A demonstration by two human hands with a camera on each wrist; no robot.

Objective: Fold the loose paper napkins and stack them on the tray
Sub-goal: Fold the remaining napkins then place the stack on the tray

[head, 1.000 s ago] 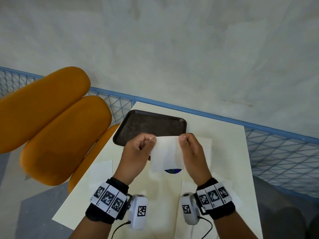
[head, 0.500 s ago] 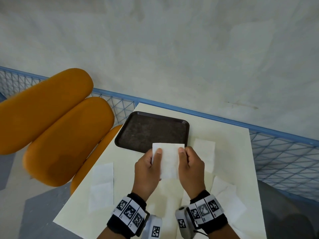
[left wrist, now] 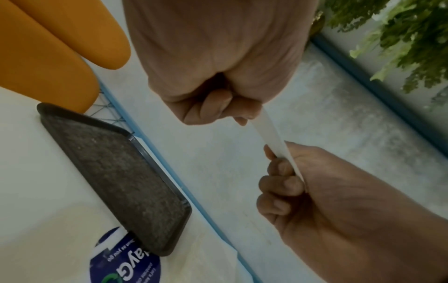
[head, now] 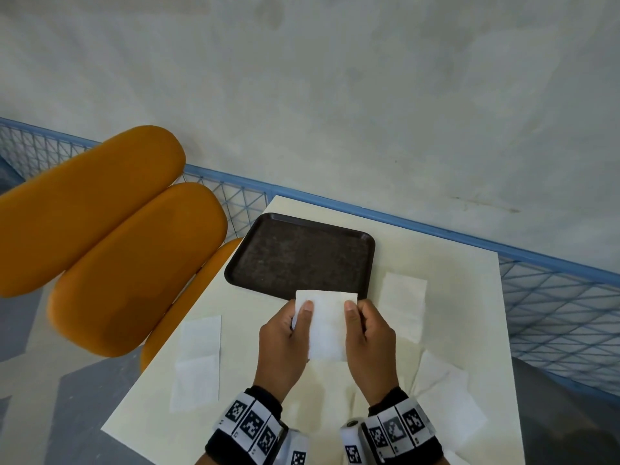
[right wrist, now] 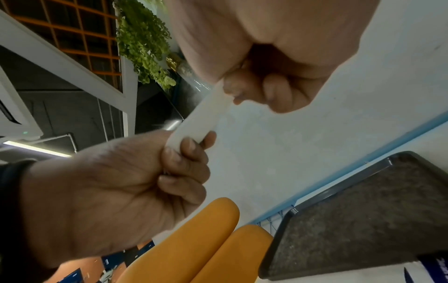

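A white paper napkin (head: 327, 327) is held above the table just in front of the dark tray's near rim (head: 261, 290). My left hand (head: 297, 317) pinches its left edge, thumb on top. My right hand (head: 355, 317) pinches the right edge the same way. In the left wrist view the napkin (left wrist: 271, 134) shows edge-on as a thin strip between my left hand (left wrist: 218, 107) and my right hand (left wrist: 281, 172). The right wrist view shows the napkin (right wrist: 201, 118) spanning my right hand (right wrist: 254, 90) and left hand (right wrist: 189, 151). Nothing lies in the tray (right wrist: 290, 216).
Loose napkins lie on the cream table: one at the left edge (head: 198, 360), one right of the tray (head: 402, 303), one at the near right (head: 443, 397). A blue printed label (left wrist: 126, 264) sits by the tray's near corner. Orange chairs (head: 117, 256) stand left; a blue mesh railing (head: 553, 297) runs behind.
A second ago the napkin hung from its top corners, pinched high. Both hands have since come down and back toward me, and now hold it flatter, thumbs on top.
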